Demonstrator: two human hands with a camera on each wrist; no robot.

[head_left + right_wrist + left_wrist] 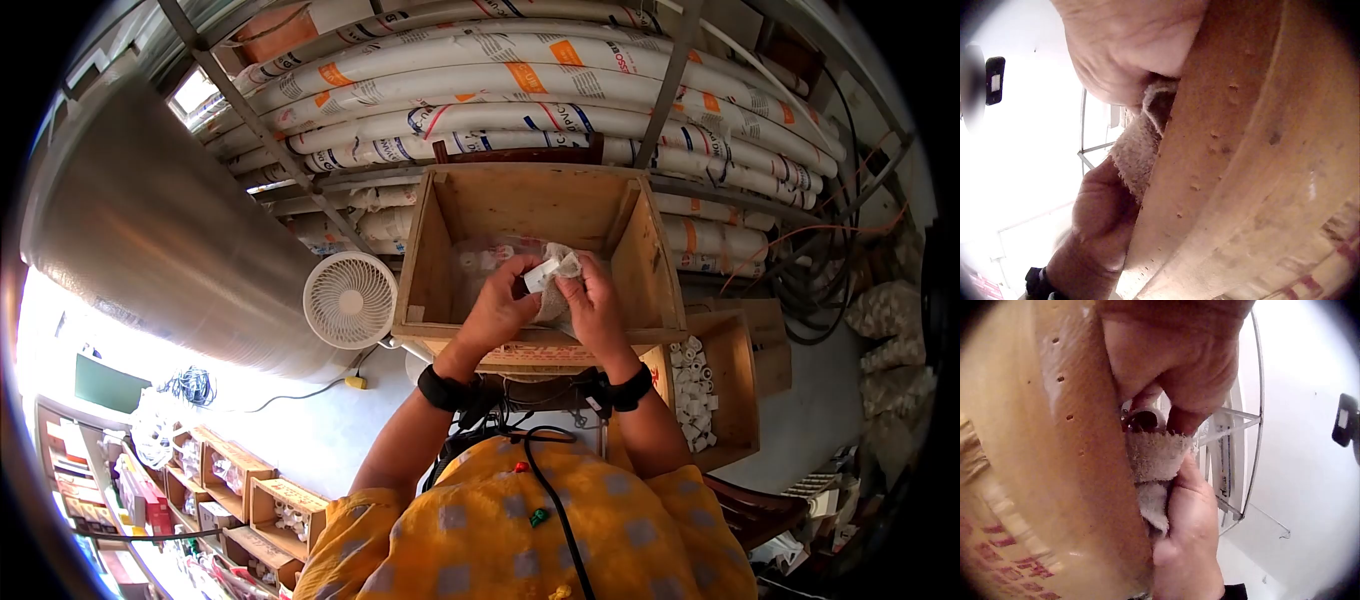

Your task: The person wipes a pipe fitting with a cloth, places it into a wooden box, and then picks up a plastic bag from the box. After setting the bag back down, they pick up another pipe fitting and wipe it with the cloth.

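White fitting [541,274], small and smooth, could slip from the pinch and fall among the bagged parts in the wooden crate [430,250] beneath, judging by how little is held. Left hand [503,300] pinches it with curled fingers above the crate's near rim; right hand [592,300] grips the cloth [566,264] against it.

Over the open wooden crate [540,205], the left hand [497,305] and right hand [593,300] meet, pinching a small white fitting [541,274] wrapped in a pale cloth [566,264]. A white fan [350,299] sits just left of the crate; a smaller box of white fittings [693,392] sits right, beneath stacked PVC pipes [520,90].
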